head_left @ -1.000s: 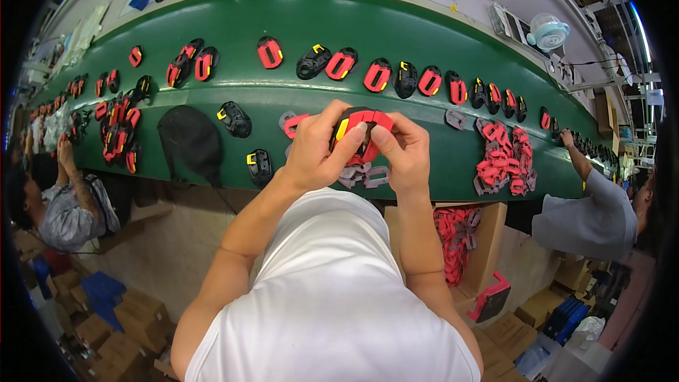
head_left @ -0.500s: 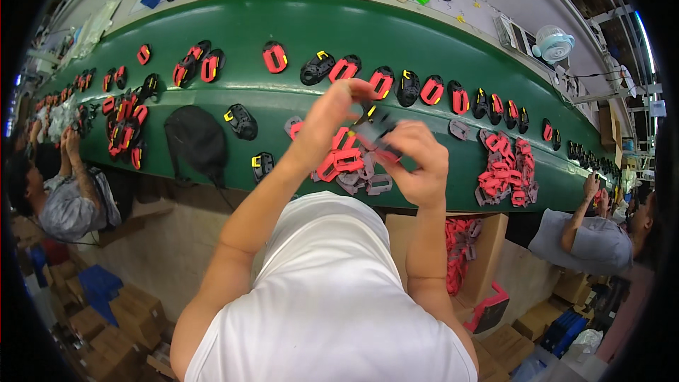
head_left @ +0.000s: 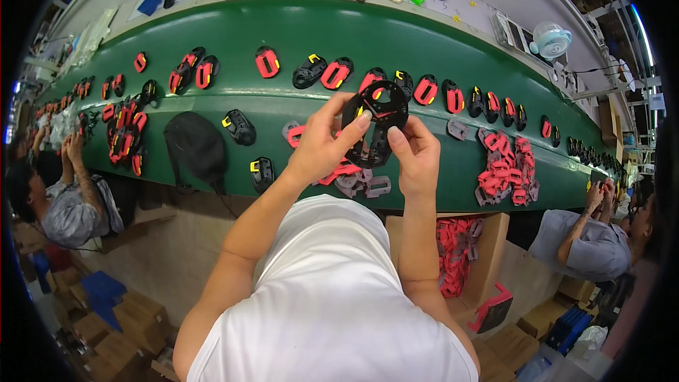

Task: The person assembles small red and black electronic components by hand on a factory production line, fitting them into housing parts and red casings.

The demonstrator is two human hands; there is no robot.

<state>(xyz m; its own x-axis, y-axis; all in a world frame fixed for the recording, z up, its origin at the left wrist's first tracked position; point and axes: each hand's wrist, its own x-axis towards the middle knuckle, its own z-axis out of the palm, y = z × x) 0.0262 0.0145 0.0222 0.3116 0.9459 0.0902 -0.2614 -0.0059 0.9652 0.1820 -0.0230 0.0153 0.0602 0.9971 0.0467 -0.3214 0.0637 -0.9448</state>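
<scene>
Both hands hold a black plastic housing [head_left: 384, 124] with a round opening at its far end, raised above the green belt. My left hand [head_left: 327, 143] grips its left side, the thumb lying across the face. On the right edge, my right hand [head_left: 419, 158] pinches it with the thumb on top. Beneath the hands lies a pile of red and grey plastic frames [head_left: 351, 182], partly hidden by the left hand. Beyond them runs a row of black housings, many with red frames [head_left: 337, 73] and some with yellow clips [head_left: 309, 71].
The green belt [head_left: 283, 21] crosses in front of me. On it lie a black cloth bag [head_left: 195, 143] and another heap of red and grey frames [head_left: 506, 170]. A cardboard box [head_left: 489, 251] of frames stands below. Co-workers sit at left [head_left: 67, 219] and right [head_left: 587, 240].
The dark part was blurred and tilted between my hands; now it faces up in both of them. My right hand has come in closer to the left, and no red piece shows at its fingers.
</scene>
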